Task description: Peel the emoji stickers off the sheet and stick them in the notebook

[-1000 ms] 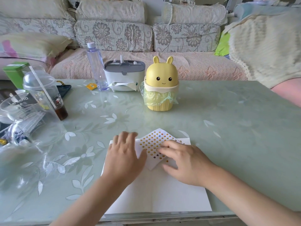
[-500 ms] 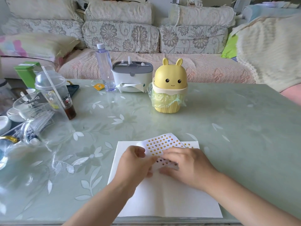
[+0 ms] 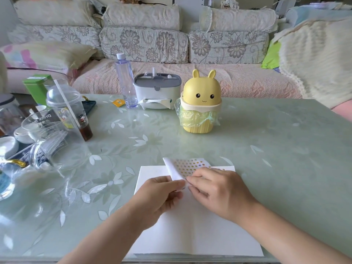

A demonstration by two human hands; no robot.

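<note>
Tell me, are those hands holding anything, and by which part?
The left hand pinches the sticker sheet by its curled-up near corner. The right hand touches it there; any pinch cannot be told.
</note>
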